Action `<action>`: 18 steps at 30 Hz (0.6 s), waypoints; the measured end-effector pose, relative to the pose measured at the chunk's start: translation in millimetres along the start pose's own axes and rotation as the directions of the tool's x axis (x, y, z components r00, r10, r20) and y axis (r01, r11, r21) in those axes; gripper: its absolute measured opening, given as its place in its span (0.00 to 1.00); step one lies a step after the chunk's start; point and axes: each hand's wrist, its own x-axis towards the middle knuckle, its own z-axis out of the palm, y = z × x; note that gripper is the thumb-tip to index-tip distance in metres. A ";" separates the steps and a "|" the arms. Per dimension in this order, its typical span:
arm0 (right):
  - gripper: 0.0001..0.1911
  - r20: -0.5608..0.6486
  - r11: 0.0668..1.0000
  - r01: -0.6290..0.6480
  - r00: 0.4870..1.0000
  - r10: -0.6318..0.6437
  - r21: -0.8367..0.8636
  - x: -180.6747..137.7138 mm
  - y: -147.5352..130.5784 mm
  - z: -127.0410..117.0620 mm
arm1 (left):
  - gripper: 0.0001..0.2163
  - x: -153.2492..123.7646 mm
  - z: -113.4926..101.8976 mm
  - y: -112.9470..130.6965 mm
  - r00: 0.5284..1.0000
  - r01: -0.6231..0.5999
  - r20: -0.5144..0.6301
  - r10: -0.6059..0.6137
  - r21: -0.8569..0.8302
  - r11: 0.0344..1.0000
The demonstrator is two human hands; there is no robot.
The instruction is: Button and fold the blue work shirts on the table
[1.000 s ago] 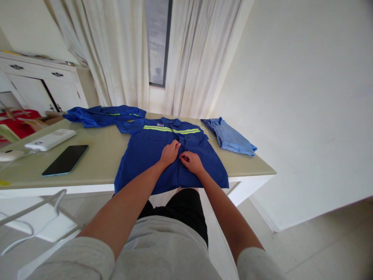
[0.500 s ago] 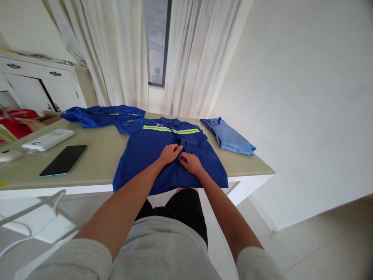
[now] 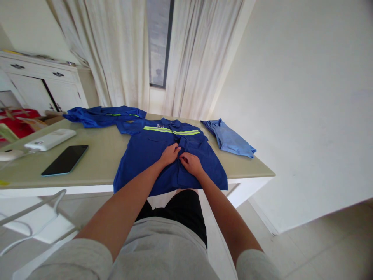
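Observation:
A dark blue work shirt (image 3: 140, 155) with a yellow-green reflective stripe across the chest lies front up on the table, its collar at the far side and its hem over the near edge. My left hand (image 3: 170, 154) pinches the front placket near the middle of the shirt. Just to its right, my right hand (image 3: 190, 163) is closed on the same front edge, fingers curled. The two hands nearly touch. Whatever small part of the placket lies between the fingertips is too small to make out.
On the olive table top (image 3: 99, 167) lie a black phone (image 3: 65, 160), a white device (image 3: 51, 140) with a cable, another blue garment (image 3: 105, 116) and folded light blue clothing (image 3: 233, 138). A white wall (image 3: 305, 97) stands at right, curtains (image 3: 116, 50) behind.
Both hands stay at the placket; the left fingers have shifted very slightly. The whole view has moved a little, and the garments lie as before.

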 end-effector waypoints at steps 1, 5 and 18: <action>0.05 -0.005 1.000 -0.005 1.000 0.005 0.004 0.0 -0.7 -0.3 | 0.12 -0.6 -0.7 0.7 1.000 0.001 0.000 -0.001 -0.019 1.000; 0.17 0.028 0.997 -0.061 0.998 0.062 -0.040 -0.1 -3.2 -1.5 | 0.18 -3.4 -5.2 3.6 1.000 0.021 -0.008 -0.021 -0.070 0.997; 0.26 -0.196 0.928 -0.219 0.938 0.285 0.301 -2.1 18.0 -1.0 | 0.11 -10.2 -6.0 11.3 0.991 -0.092 0.109 0.074 0.166 0.982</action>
